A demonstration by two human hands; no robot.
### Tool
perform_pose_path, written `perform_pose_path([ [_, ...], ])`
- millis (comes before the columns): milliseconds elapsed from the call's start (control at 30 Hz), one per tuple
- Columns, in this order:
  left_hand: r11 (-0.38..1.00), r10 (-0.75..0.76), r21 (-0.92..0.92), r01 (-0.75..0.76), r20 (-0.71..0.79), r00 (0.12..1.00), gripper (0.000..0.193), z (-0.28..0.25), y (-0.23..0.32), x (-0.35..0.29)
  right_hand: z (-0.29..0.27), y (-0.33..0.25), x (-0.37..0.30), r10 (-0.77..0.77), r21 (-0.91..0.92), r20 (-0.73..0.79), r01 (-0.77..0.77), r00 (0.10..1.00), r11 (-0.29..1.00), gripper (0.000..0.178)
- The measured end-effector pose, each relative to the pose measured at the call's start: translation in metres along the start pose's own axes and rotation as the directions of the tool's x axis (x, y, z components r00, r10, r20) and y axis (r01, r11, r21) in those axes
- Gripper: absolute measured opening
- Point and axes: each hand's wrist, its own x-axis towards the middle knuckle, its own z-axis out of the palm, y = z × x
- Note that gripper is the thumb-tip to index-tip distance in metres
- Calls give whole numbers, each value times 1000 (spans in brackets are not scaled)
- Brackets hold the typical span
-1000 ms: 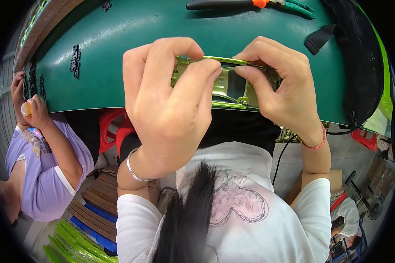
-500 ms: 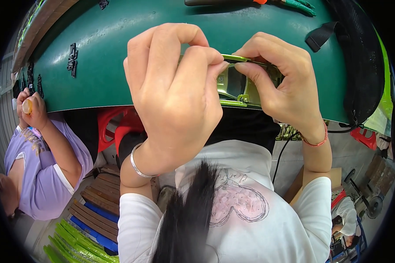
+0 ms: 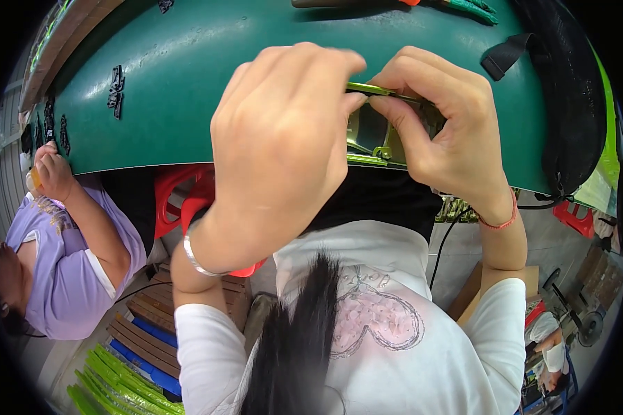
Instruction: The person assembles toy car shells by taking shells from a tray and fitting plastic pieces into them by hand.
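A shiny yellow-green metal piece (image 3: 369, 156), like a small frame or housing, is held over the table's near edge. My right hand (image 3: 450, 121) is closed on its far edge, thumb and forefinger pinching a thin green strip (image 3: 370, 88) there. My left hand (image 3: 280, 131) bends over the piece's left side. Its thumb tip touches the edge beside my right thumb, while one fingertip sticks out above the strip, slightly blurred. The back of the left hand hides its other fingers and the piece's left end.
The green table (image 3: 166, 90) carries small black parts (image 3: 116, 91) at left, green-handled pliers (image 3: 467, 8) at the far edge and a black bag (image 3: 571, 117) at right. A co-worker in a purple shirt (image 3: 83, 270) sits at left. Green strips (image 3: 118, 384) lie at lower left.
My left hand has rolled over, its forefinger lifting away from the thumb, and its wrist has moved left. My right hand keeps its pinch. The co-worker's hand has shifted slightly.
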Motion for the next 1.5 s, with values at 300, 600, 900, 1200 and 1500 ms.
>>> perform_pose_path([
  [300,952,294,-6,-307,305,906,23,-8,-2,26,3,2,-4,-90,-63,-46,87,995,994,25],
  [600,974,207,9,-227,382,901,16,-16,-14,20,-1,9,-10,-84,-80,-77,77,994,994,16],
  [900,939,280,68,-337,416,865,19,-18,-12,24,-2,-1,-2,-119,-240,17,120,993,963,19],
  [1200,898,399,-52,-437,513,760,24,-18,-25,41,1,2,14,-164,-190,68,174,984,966,16],
  [1500,984,175,-81,-156,497,850,13,-33,-33,24,-5,2,15,-164,-198,149,192,975,961,18],
])
